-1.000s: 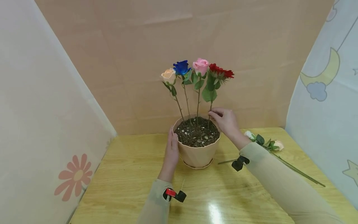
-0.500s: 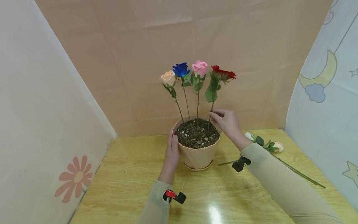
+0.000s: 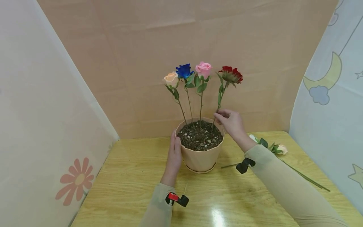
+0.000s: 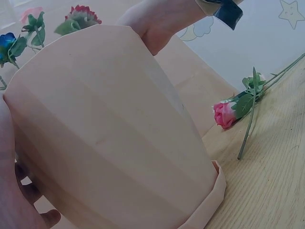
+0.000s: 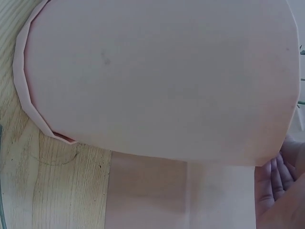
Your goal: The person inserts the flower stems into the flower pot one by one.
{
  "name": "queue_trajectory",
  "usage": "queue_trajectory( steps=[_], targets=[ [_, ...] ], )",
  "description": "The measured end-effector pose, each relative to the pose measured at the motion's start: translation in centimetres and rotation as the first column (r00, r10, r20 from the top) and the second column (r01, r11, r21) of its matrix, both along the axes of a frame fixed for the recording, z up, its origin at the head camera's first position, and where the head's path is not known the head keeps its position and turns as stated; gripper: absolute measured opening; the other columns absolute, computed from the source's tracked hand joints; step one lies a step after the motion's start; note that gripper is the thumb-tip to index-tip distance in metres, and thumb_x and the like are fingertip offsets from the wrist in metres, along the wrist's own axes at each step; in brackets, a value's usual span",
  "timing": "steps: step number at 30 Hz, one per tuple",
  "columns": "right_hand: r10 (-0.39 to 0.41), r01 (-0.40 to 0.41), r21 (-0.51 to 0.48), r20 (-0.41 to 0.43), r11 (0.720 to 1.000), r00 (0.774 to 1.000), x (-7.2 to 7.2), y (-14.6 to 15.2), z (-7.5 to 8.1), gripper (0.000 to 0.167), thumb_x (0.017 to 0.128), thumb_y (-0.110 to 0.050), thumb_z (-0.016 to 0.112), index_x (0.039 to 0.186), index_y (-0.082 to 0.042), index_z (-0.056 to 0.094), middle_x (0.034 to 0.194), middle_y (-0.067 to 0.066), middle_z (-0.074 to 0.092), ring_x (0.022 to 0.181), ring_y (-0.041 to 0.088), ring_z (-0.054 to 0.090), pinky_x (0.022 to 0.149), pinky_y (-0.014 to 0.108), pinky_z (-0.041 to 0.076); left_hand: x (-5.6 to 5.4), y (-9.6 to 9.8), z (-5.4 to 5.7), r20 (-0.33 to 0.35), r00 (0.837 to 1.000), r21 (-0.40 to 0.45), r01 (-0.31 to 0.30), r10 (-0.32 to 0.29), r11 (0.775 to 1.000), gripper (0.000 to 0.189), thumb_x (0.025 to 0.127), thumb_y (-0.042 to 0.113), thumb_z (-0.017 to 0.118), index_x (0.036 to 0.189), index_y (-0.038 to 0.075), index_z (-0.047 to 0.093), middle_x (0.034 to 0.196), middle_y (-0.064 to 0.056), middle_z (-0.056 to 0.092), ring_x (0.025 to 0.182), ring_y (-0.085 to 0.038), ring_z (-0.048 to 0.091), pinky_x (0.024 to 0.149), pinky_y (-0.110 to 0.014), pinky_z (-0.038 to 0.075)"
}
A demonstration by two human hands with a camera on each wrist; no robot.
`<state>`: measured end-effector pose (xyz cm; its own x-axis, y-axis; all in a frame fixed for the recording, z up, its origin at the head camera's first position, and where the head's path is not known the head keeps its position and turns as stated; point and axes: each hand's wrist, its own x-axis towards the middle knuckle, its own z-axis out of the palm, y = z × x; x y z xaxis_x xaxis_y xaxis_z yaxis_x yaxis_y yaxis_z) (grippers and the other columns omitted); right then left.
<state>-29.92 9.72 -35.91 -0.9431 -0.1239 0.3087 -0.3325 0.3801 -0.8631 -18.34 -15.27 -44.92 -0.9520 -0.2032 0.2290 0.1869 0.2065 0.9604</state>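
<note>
A peach flowerpot (image 3: 200, 160) full of dark soil stands on a matching saucer. My left hand (image 3: 173, 154) rests along the pot's left wall, thumb toward me and fingers extended beside it. At the right rim my right hand (image 3: 232, 124) pinches the stem of a red flower (image 3: 232, 75) between thumb and fingertips. That stem leans right, its lower end in the soil. Three roses stand in the soil beside it: peach (image 3: 171, 79), blue (image 3: 184, 71) and pink (image 3: 203, 69). In the right wrist view the pot wall hides the stem and fingertips.
On the wooden table (image 3: 133, 176), right of the pot, lie loose roses, including a peach one (image 3: 282, 149) and a pink one (image 4: 225, 114), partly behind my right forearm. A tan backdrop (image 3: 141, 78) stands behind, with printed panels at both sides.
The red flower has turned and tilted to the right, so its green underside shows. My right hand has shifted slightly right with the stem. The left hand stays at the pot.
</note>
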Motion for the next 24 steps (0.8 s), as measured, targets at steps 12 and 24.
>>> queue_trajectory(
  steps=[12, 24],
  targets=[
    [-0.038, 0.048, 0.045, -0.213, 0.998, 0.976, 0.7, -0.9, 1.0, 0.025, 0.111, -0.026, 0.072, 0.116, -0.005, 0.084, 0.104, 0.011, 0.082, 0.092, 0.027, 0.078, 0.076, 0.026, 0.058, -0.1, 0.1, 0.1, 0.006, 1.000, 0.000, 0.008, -0.008, 1.000, 0.061, 0.122, 0.051, 0.029, 0.179, 0.033, 0.016, 0.183, -0.005, 0.016, 0.167, -0.034, 0.019, 0.132, -0.061, 0.019],
    [-0.005, 0.053, 0.147, -0.309, 0.988, 0.951, 1.3, -1.8, 0.1, 0.025, 0.109, -0.022, 0.075, 0.119, -0.001, 0.085, 0.105, 0.014, 0.083, 0.084, 0.028, 0.074, 0.073, 0.044, 0.056, 0.0, 0.1, 0.2, 0.010, 1.000, -0.009, -0.001, 0.001, 1.000, 0.064, 0.121, 0.054, 0.027, 0.179, 0.031, 0.017, 0.183, -0.007, 0.018, 0.166, -0.035, 0.021, 0.132, -0.062, 0.020]
  ],
)
